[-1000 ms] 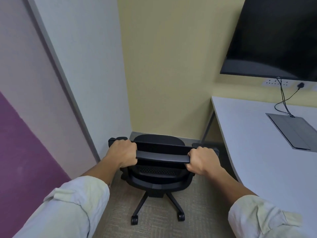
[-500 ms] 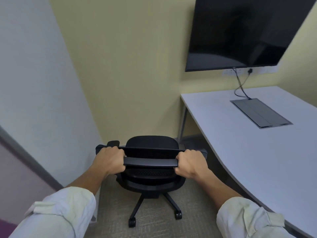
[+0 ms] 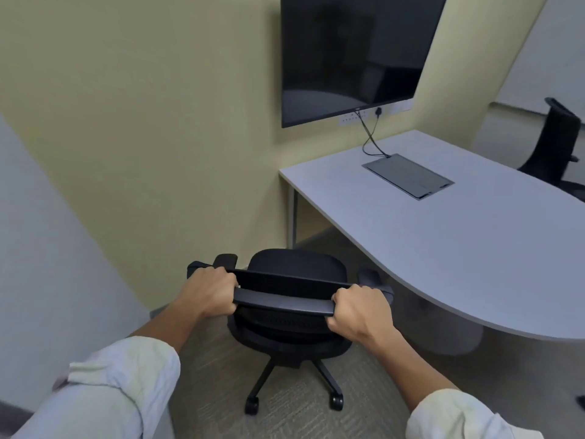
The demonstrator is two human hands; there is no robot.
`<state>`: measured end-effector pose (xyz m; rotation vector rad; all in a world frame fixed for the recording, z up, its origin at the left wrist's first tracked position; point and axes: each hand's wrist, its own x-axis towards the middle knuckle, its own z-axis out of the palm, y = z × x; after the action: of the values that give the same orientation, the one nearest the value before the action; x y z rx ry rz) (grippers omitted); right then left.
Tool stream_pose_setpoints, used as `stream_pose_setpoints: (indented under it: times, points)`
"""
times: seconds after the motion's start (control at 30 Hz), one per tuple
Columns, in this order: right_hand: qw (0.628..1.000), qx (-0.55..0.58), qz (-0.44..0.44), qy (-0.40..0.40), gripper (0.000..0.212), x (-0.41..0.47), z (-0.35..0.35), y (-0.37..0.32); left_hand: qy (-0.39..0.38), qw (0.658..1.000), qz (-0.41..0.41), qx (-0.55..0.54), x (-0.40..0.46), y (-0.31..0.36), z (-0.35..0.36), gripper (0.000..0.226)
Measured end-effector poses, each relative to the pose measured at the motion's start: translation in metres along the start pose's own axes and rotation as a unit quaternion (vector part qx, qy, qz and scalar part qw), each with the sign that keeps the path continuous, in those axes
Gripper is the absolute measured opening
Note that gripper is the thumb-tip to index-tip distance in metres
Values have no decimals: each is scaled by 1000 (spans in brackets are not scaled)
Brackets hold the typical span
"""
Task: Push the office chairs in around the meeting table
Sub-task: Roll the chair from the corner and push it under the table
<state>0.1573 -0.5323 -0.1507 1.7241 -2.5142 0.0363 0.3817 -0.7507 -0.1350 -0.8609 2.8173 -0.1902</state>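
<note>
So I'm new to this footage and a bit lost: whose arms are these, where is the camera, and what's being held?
The camera sits on a person's head, looking forward and down, so the arms are their own. The left hand and right hand each grip the top rail of a black office chair on wheels, which stands beside the white meeting table. On the table is only a grey cable hatch, with a cord running up to sockets under the wall screen. A second chair stands at the far side.
</note>
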Motion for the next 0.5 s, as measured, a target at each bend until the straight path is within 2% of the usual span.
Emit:
stream_pose_setpoints:
  times: [0.27,0.4,0.5]
  points:
    - [997,14,72,-13,20,48,1,11,37,997,66,6,92,-25,-6,27]
    - [995,32,98,-3,18,82,4,14,7,996,85,17,151,-42,-12,4]
    - [993,44,111,-3,21,110,5,22,1,995,94,29,193,-53,-16,7]
